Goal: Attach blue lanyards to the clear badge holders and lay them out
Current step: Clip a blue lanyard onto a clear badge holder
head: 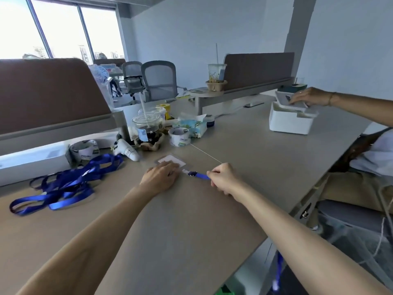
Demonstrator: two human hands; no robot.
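Clipping a lanyard to a badge holder
Left hand (160, 177) lay flat, pinning the badge holder (172, 160); right hand (223, 177) pinched the lanyard (201, 175) strap.

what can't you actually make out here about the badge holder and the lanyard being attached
- Head view: most of the clear badge holder lies under the left hand, so its slot is hidden.
- Whether the lanyard clip is hooked on: too small and blurred to tell.
- The lanyard strap disappears into the right hand; its grip is hidden.
- Print on the tape rolls: too small to read.
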